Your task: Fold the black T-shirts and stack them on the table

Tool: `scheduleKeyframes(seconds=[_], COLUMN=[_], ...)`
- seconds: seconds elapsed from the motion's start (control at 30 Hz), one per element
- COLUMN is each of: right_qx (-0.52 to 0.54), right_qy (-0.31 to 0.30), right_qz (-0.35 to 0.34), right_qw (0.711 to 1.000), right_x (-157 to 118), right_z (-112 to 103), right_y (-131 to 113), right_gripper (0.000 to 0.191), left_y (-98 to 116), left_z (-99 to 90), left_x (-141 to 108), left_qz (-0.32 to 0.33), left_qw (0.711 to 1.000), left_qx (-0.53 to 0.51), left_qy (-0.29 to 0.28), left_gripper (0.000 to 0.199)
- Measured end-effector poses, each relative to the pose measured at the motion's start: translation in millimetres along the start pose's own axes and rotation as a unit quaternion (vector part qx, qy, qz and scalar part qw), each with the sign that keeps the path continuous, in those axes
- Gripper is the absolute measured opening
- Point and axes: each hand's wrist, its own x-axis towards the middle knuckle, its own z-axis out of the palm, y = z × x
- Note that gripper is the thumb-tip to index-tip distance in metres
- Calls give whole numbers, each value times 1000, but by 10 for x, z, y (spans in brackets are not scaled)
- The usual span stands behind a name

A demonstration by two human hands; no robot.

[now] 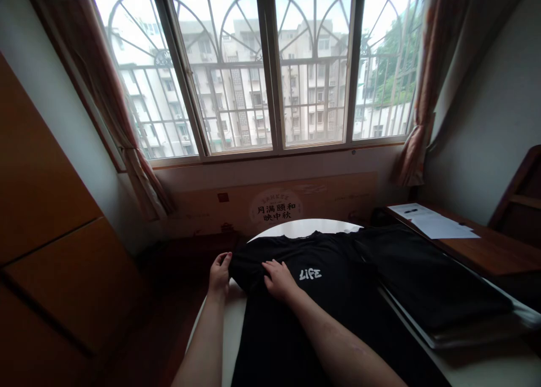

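A black T-shirt (323, 302) is spread out over a white round table (232, 319), with small white lettering on its chest. Its collar points toward the window. My left hand (220, 273) is closed on the edge of the left sleeve, thumb and fingers pinched together at the cloth. Resting on the shirt near the base of that sleeve is my right hand (279, 280), its fingers stretched out over the fabric. More black cloth (439, 274) lies folded on the right of the table, next to the shirt's other sleeve.
White papers (435, 221) lie on a wooden desk (499, 249) at the right. A printed banner (338, 198) hangs under the barred window (313, 83). Tied curtains (416, 145) flank the window; an orange-brown cabinet (46, 207) stands on the left.
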Motion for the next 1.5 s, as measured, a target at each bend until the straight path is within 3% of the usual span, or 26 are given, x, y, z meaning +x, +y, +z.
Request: scheduleKeyframes(seconds=[0.1,0.2,0.3,0.43,0.5,0.6,0.7,0.8,1.07,1.2,1.3,1.5], right_qx=[-49,-83,-101,-114,-118,-124,-128,-133,-141,-144,-145,-148], right_qy=[-40,-59,-66,-70,-71,-73,-75,-76,-81,-84,-86,-84], right_qz=[-18,-16,-12,-5,-2,4,11,23,32,30,29,28], right_qw=[998,995,993,991,990,990,989,988,986,986,985,985], right_x=[-45,-61,-62,-67,-75,-87,-93,-98,-101,-96,-100,-99], right_z=[21,34,44,49,50,50,47,48,75,86,90,98], right_y=[29,18,6,8,11,8,-2,-16,-10,5,11,17], right_gripper=[62,63,64,64,63,63,64,64,64,64,64,62], left_y=[18,44,47,-9,-39,-35,33,106,174,222,213,67], left_z=[-31,-7,49,120,139,132,91,72,81,-24,-48,22], left_x=[3,-21,-63,-106,-111,-115,-158,-258,-350,-312,-312,-301], left_qz=[-40,-68,-90,-93,-74,-38,13,50,-5,-20,9,29], left_qw=[999,997,995,993,989,979,958,922,830,809,799,777], left_qx=[-35,-46,-19,75,126,202,286,379,555,585,598,628], left_qy=[5,-13,-32,-16,-6,-8,21,59,52,62,63,-12], left_gripper=[34,31,45,68,62,37,19,18,28,31,38,40])
